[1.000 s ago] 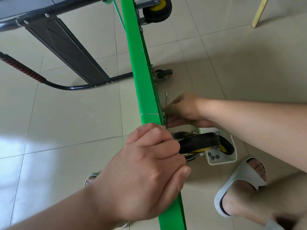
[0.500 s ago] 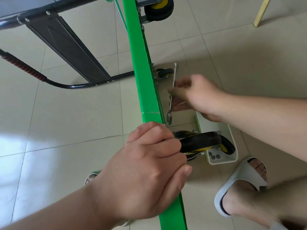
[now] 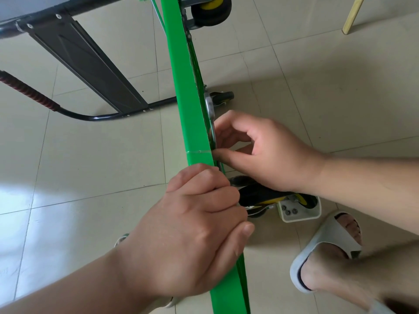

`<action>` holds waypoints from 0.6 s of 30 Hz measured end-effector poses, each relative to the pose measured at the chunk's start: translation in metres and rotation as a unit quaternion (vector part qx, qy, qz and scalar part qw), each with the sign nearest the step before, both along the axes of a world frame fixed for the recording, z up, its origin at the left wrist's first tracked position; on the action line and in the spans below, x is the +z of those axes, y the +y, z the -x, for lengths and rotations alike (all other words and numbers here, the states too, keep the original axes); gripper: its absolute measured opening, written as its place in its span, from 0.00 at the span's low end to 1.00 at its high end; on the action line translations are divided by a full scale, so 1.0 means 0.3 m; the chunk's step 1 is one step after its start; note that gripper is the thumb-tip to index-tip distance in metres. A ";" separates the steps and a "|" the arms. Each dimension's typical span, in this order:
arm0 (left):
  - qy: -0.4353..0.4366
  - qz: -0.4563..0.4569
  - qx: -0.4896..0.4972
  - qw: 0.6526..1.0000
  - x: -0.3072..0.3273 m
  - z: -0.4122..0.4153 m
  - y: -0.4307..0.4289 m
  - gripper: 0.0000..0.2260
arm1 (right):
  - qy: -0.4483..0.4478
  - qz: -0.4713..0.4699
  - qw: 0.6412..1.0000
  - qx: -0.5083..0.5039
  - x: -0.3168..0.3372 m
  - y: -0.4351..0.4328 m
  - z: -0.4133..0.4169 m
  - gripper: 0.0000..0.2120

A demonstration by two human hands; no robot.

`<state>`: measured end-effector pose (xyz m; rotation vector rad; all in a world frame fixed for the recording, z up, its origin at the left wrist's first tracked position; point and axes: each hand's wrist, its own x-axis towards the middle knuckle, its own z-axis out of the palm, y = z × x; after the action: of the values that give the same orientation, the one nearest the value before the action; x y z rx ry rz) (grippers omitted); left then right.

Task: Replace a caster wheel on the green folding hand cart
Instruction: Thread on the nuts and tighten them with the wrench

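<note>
The left hand (image 3: pixel 199 223) clenches the edge of the green cart (image 3: pixel 181 87), with the caster wheel (image 3: pixel 256 196) just right of it. The right hand (image 3: pixel 260 155) pinches a wrench (image 3: pixel 209 109) against that edge. I think the wrench may slip off the hidden bolt.

Floor (image 3: pixel 95 159): large beige glossy tiles, thin grey grout lines (image 3: pixel 79 203) running slightly skewed to the frame. Bright white glare patch (image 3: pixel 15 196) at the left edge, mid-height, so the light is coming from that side. Soft broad shadow (image 3: pixel 340 103) over the tiles across the right half. Pale wooden leg (image 3: pixel 353 14) at upper right, angled, foot on the floor, top cut off by the frame edge. Can't tell what furniture it belongs to. No walls or windows in view.
</note>
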<state>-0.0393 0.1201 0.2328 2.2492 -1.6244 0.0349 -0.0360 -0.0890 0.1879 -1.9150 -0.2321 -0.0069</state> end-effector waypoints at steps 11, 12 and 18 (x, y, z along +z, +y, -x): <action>-0.003 0.002 0.002 1.000 0.005 0.002 -0.002 0.20 | 0.115 0.031 0.990 -0.071 -0.054 -0.011 -0.107 0.07; -0.002 0.002 0.002 1.000 0.005 0.002 -0.001 0.20 | 0.135 0.027 0.987 -0.077 -0.061 -0.008 -0.121 0.08; 0.003 0.009 0.001 1.000 0.002 0.001 0.002 0.21 | 0.344 -0.132 0.925 -0.097 -0.106 0.004 -0.150 0.10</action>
<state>-0.0397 0.1207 0.2334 2.2365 -1.6116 0.0432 0.0091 -0.0876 0.1562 -1.5561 0.4157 0.4729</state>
